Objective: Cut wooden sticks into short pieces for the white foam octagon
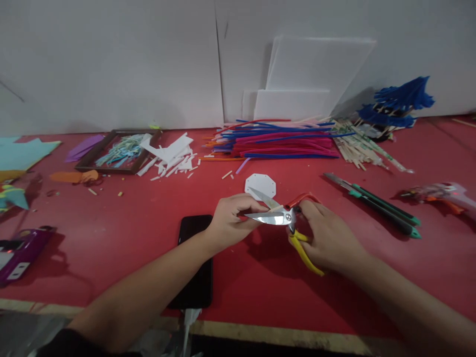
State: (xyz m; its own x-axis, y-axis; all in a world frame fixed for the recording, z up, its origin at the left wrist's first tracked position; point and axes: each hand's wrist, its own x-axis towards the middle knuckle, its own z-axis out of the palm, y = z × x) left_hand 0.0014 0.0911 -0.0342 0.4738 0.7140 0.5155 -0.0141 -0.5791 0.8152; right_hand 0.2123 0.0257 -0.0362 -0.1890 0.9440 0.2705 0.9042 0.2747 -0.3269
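Observation:
Over the red table, my right hand (pixel 330 235) is wrapped round a pair of scissors (pixel 273 218), with one yellow handle and one red handle showing. The blades are parted and point left. Between them lies the end of a small pale stick (pixel 276 208), seemingly wooden. My left hand (pixel 232 220) pinches that stick, its fingers close to the blades; most of the stick is hidden by them. Just behind the blades, a white octagonal piece (pixel 261 182) with small holes near its edge lies flat on the table.
A black phone (pixel 195 282) lies under my left forearm. Coloured pipe cleaners (pixel 282 144), white scraps (pixel 174 153) and a brown frame (pixel 107 170) line the back. To the right are a utility knife (pixel 383 203), a glue gun (pixel 442 191) and blue paper umbrellas (pixel 403 96).

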